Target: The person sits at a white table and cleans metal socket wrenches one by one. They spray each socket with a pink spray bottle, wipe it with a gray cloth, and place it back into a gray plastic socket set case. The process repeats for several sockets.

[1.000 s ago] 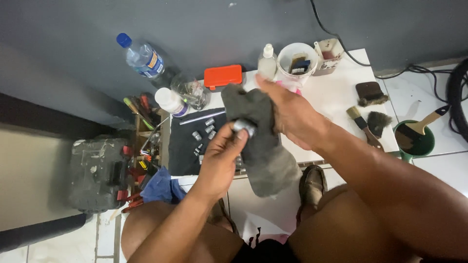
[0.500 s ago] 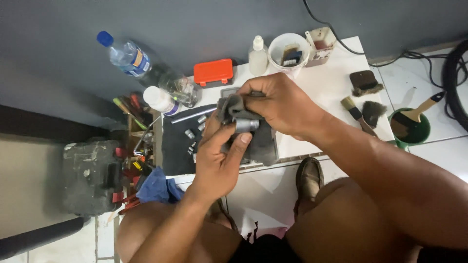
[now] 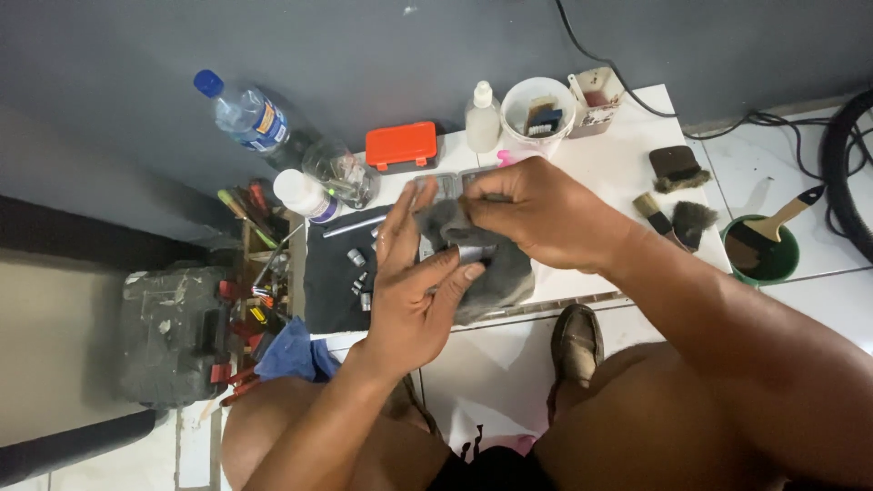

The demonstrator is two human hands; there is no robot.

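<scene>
My left hand (image 3: 409, 291) cradles a small grey metal part (image 3: 473, 253) wrapped in a dark grey cloth (image 3: 496, 277), thumb pressed against the part. My right hand (image 3: 536, 214) pinches the top of the cloth over that part, fingers closed on the fabric. Both hands hover above the front edge of a low white table (image 3: 627, 155). The part is mostly hidden by cloth and fingers.
On the table: an orange case (image 3: 401, 145), white squeeze bottle (image 3: 482, 116), white cup (image 3: 536, 109), small box (image 3: 596, 91), brushes (image 3: 677, 218), black mat with small metal pieces (image 3: 332, 268). A water bottle (image 3: 241, 114), tool rack (image 3: 250, 273), grey case (image 3: 168, 332), green pot (image 3: 759, 250) stand around.
The cloth hung long from my right hand a second ago; it is now bunched around the metal part between both hands. The view shifted slightly.
</scene>
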